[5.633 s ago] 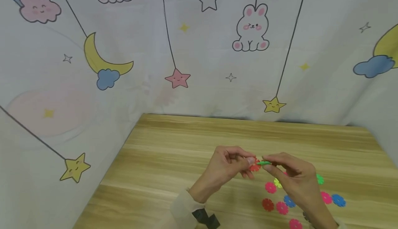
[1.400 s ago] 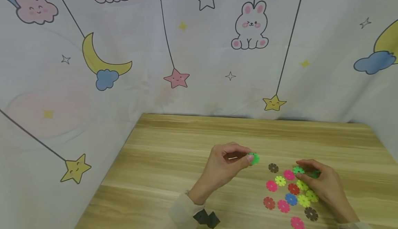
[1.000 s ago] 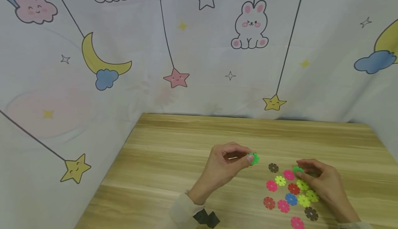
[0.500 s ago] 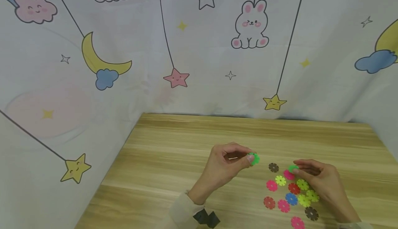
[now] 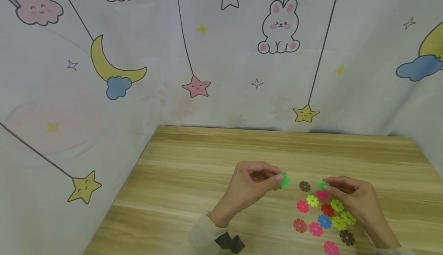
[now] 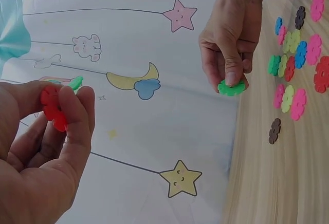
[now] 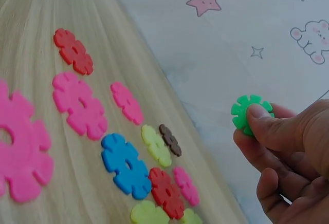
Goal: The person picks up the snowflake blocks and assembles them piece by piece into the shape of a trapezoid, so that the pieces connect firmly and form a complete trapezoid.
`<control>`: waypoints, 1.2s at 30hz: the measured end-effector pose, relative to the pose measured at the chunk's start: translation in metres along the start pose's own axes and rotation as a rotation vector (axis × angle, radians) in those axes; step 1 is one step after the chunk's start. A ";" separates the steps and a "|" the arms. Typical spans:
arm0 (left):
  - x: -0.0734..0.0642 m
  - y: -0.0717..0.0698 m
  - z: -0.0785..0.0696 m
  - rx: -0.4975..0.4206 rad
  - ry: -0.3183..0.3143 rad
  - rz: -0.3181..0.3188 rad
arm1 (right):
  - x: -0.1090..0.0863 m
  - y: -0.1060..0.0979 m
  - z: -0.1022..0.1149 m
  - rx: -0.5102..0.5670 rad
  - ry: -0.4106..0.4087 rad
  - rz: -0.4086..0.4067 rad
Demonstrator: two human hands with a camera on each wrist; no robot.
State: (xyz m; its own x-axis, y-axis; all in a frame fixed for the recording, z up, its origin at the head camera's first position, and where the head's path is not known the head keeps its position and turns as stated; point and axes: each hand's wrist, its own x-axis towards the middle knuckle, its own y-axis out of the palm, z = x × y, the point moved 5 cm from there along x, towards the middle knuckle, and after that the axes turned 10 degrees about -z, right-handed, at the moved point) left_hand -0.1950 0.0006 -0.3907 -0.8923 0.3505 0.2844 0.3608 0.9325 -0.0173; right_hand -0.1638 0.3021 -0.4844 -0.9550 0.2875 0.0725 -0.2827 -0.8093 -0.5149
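Note:
My left hand (image 5: 250, 184) pinches a red snowflake disc (image 6: 53, 108) with a green snowflake disc (image 5: 284, 180) set against it at an angle; they look slotted together, though fingers cover the joint. To the right, my right hand (image 5: 358, 199) pinches a second green snowflake disc (image 7: 245, 106) between thumb and fingers. In the left wrist view this second disc is held up off the table, apart from the left hand's pieces. Just below it in the head view lies a pink disc (image 5: 322, 195), and a brown disc (image 5: 305, 186) lies between the hands.
Several loose discs lie on the wooden table (image 5: 194, 159) at the right, among them a blue disc (image 5: 325, 221), a red disc (image 5: 327, 209) and a yellow disc (image 5: 338, 223). Behind the table hangs a printed white curtain (image 5: 228, 55).
Earlier both hands met at the red and green discs. Then my right hand went to the scattered discs, took up another green one, and has shifted slightly left. The left hand tilted its pieces a little.

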 end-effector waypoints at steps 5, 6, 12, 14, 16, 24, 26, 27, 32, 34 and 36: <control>-0.001 0.001 0.002 0.004 -0.071 0.020 | -0.001 0.000 0.007 0.033 -0.001 -0.015; -0.001 0.002 0.002 0.003 -0.080 0.022 | -0.001 0.000 0.008 0.044 0.000 -0.017; -0.002 0.002 0.004 0.004 -0.116 0.028 | -0.003 0.000 0.018 0.108 -0.023 -0.025; -0.002 0.003 0.003 0.002 -0.119 0.031 | -0.004 0.000 0.022 0.126 -0.036 -0.027; -0.002 0.004 0.003 0.004 -0.116 0.037 | -0.005 0.000 0.027 0.148 -0.048 -0.029; -0.002 0.006 0.003 0.025 -0.101 0.039 | -0.012 0.000 0.044 0.260 -0.071 -0.013; -0.003 0.006 0.002 0.027 -0.101 0.034 | -0.014 0.000 0.048 0.284 -0.078 -0.010; -0.003 0.006 0.002 0.026 -0.103 0.031 | -0.014 -0.001 0.050 0.295 -0.083 -0.008; -0.003 0.006 0.001 0.011 -0.113 0.028 | -0.019 -0.002 0.060 0.390 -0.114 0.005; -0.003 0.006 0.001 0.001 -0.114 0.029 | -0.021 -0.002 0.064 0.458 -0.138 0.013; -0.003 0.007 0.002 -0.004 -0.112 0.031 | -0.022 -0.002 0.069 0.522 -0.162 0.024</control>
State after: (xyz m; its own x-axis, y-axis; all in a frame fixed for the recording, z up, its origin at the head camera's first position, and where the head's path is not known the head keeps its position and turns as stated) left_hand -0.1903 0.0058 -0.3932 -0.9056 0.3867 0.1745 0.3893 0.9209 -0.0200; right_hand -0.1483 0.2618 -0.4264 -0.9517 0.2161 0.2182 -0.2276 -0.9733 -0.0286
